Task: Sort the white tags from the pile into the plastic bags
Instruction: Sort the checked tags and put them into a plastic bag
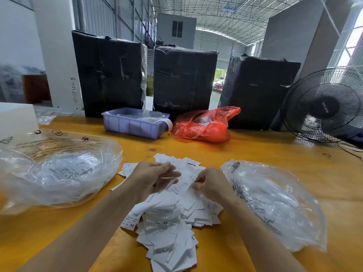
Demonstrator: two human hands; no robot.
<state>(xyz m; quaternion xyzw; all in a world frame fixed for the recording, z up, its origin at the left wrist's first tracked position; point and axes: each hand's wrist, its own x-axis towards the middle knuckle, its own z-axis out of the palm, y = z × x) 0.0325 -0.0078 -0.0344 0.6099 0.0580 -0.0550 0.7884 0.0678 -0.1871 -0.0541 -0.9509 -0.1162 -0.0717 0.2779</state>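
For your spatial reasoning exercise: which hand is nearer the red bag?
Right. The right hand sits almost straight below the red bag; the left hand lies further left of it.

Sitting on the yellow table point(255, 154): two clear plastic bags point(59, 169) point(275, 203), one at each side edge; one pile of white tags point(169, 222), too many to count; one purple tray point(135, 124); one red bag point(204, 126); three black-wrapped bales point(110, 73) point(184, 79) point(259, 91) standing along the far edge; one fan point(326, 107).
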